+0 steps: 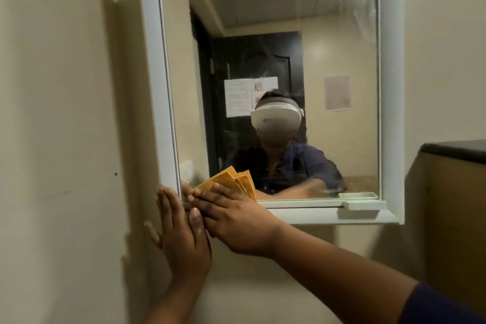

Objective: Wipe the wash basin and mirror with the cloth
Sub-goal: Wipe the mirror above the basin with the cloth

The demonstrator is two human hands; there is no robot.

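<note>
At the lower left corner of the mirror (276, 73), the right hand (231, 214) lies flat with fingers spread, pressing the folded orange cloth (231, 181) against the glass just above the bottom frame; its grip is a flat palm press, not a pinch. Beside that corner, the left hand (181, 234) is open with fingers together, braced on the wall (65, 139) and touching the mirror's white frame (157, 87). The wash basin is not in view. Judging from the hazy streaks near the mirror's upper right corner, that area likely needs wiping, and the reach across could leave it smeared if pressure slackens. With only a palm holding it, the cloth could slide out or unfold along the frame edge. A small tray (364, 204) sits on the ledge at the mirror's lower right corner, and a sweeping stroke might knock it.
</note>
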